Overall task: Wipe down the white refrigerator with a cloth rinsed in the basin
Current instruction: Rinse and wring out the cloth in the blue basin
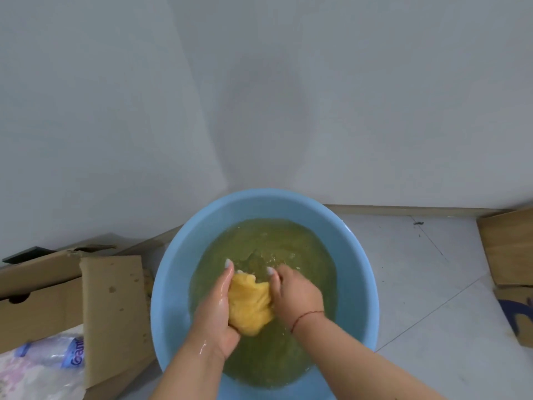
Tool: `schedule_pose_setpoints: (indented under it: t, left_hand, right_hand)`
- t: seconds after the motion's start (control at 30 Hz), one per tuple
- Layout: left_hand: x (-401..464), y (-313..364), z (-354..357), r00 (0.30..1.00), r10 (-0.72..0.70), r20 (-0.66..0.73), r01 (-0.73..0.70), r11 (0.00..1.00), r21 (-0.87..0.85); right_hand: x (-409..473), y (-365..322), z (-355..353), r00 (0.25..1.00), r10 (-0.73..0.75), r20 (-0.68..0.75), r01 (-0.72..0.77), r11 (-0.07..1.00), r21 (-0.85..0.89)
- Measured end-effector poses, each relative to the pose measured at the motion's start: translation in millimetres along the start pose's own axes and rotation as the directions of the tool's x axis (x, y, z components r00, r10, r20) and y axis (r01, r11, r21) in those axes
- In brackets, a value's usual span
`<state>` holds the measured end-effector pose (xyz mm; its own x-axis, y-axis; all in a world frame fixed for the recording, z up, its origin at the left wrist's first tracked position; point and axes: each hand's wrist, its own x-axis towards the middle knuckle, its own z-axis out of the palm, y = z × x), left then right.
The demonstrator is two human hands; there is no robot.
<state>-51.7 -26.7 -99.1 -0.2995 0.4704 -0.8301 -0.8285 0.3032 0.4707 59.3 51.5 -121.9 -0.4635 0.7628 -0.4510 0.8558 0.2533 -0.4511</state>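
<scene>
A round light-blue basin [173,269] stands on the floor below me, holding murky yellow-green water [288,241]. Just above the water, both hands press a bunched, wet yellow cloth [249,304] between them. My left hand [217,310] grips the cloth from the left, wet and shiny. My right hand [297,295] clasps it from the right, with a thin red string around the wrist. The white refrigerator is not identifiable in this view; only a pale grey-white surface [259,96] rises behind the basin.
An open cardboard box [112,307] with a plastic bag and a crushed bottle [52,353] lies left of the basin. More cardboard [507,249] leans at the right edge. Pale floor tiles [418,284] stretch to the right.
</scene>
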Motion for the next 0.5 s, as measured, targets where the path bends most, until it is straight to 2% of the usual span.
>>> schedule_pose_setpoints:
  t: [0.1, 0.17, 0.2, 0.23, 0.3, 0.33, 0.37, 0.43, 0.5]
  left_hand:
    - [-0.5, -0.7, -4.6, 0.992, 0.126, -0.021, -0.124, 0.989, 0.081]
    - [2.9, -3.5, -11.3, 0.985, 0.158, -0.072, -0.137, 0.961, 0.239]
    - [5.8, -5.8, -16.6, 0.985, 0.151, -0.086, -0.107, 0.919, 0.378]
    - [9.2, -8.9, -23.3, 0.982, 0.158, -0.101, -0.074, 0.822, 0.565]
    - [11.3, -12.6, -32.2, 0.957, 0.265, -0.121, -0.013, 0.454, 0.891]
    - [8.4, -12.9, -31.1, 0.934, 0.345, -0.092, -0.013, 0.291, 0.957]
    - [6.0, -13.7, -29.2, 0.916, 0.398, -0.042, -0.036, 0.187, 0.982]
    - [4.0, -14.5, -26.2, 0.909, 0.405, 0.102, -0.139, 0.062, 0.988]
    - [9.2, -18.2, -26.4, 0.911, 0.332, 0.244, -0.258, -0.001, 0.966]
  right_hand:
    - [6.9, 28.9, -0.4, 0.999, 0.018, 0.029, -0.010, 0.973, -0.233]
    - [9.3, 40.6, 1.7, 1.000, 0.013, 0.000, -0.012, 0.913, -0.408]
    - [9.7, 42.7, 1.6, 1.000, 0.003, -0.009, -0.006, 0.893, -0.451]
    - [9.4, 42.6, 2.7, 1.000, -0.015, 0.002, 0.014, 0.887, -0.462]
    - [8.2, 39.4, 11.7, 0.994, -0.018, 0.108, 0.065, 0.894, -0.444]
    - [7.1, 37.4, 18.9, 0.983, -0.004, 0.184, 0.091, 0.877, -0.471]
    - [5.4, 35.1, 25.2, 0.971, 0.015, 0.240, 0.113, 0.853, -0.510]
    - [7.0, 29.5, 29.1, 0.956, 0.036, 0.293, 0.138, 0.823, -0.551]
    - [7.4, 24.3, 17.4, 0.928, 0.046, 0.370, 0.157, 0.852, -0.499]
